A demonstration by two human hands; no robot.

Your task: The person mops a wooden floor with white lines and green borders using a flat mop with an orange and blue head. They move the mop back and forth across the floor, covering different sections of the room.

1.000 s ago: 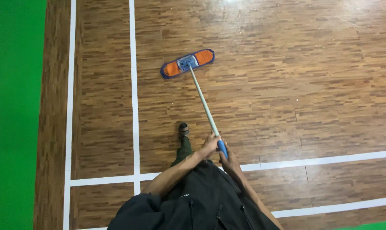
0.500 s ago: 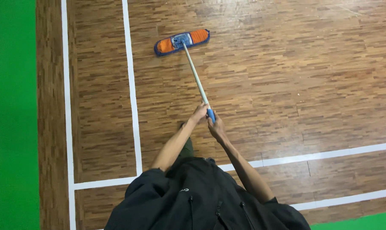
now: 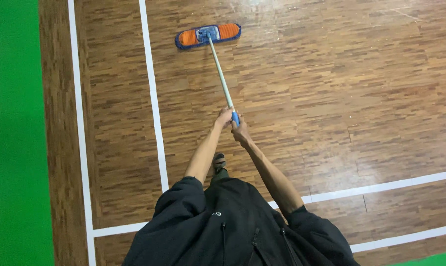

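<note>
A flat mop lies on the wooden floor ahead of me, its orange pad with a blue fringe (image 3: 208, 36) at the top of the view. A long pale pole (image 3: 220, 74) runs from the pad back to a blue grip. My left hand (image 3: 225, 117) wraps the pole just above the grip. My right hand (image 3: 241, 133) holds the blue end just below it. Both arms are stretched forward from black sleeves.
White court lines (image 3: 151, 93) run along the wooden floor on the left, and others cross it at the lower right. A green surface (image 3: 13, 133) borders the floor at the far left. One of my shoes (image 3: 219, 161) shows below my hands.
My arms have stretched out and the mop pad has slid farther away from me across the floor. My view has moved forward past the crossing white lines.
</note>
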